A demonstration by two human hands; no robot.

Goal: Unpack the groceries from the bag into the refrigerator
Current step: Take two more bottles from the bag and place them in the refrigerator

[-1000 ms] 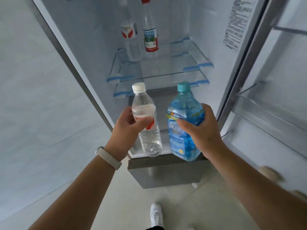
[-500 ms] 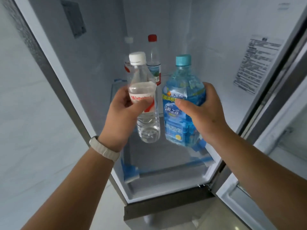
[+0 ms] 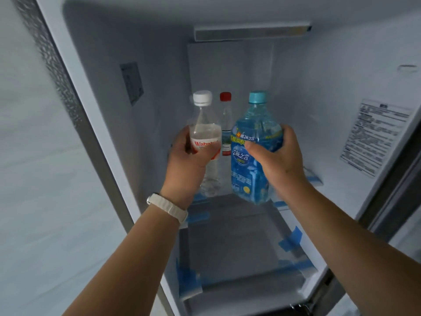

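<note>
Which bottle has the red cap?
The thin clear bottle standing at the back, between the two held ones. Theirs are white and teal.

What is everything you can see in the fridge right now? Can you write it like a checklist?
Surface: clear glass fridge shelf with blue tape on its edges, bare in front.
Job's things: clear plastic water bottle with white cap and blue plastic drink bottle with teal cap, both upright, held above the shelf. The grocery bag is not in view.
Clutter: red-capped clear bottle stands at the back; another pale cap peeks out behind the white-capped one.
Grip: left hand wraps the clear bottle; right hand wraps the blue one.
Cables: nothing seen.
Surroundings: white fridge walls, printed sticker on the right wall, white wristband on the left wrist.
</note>
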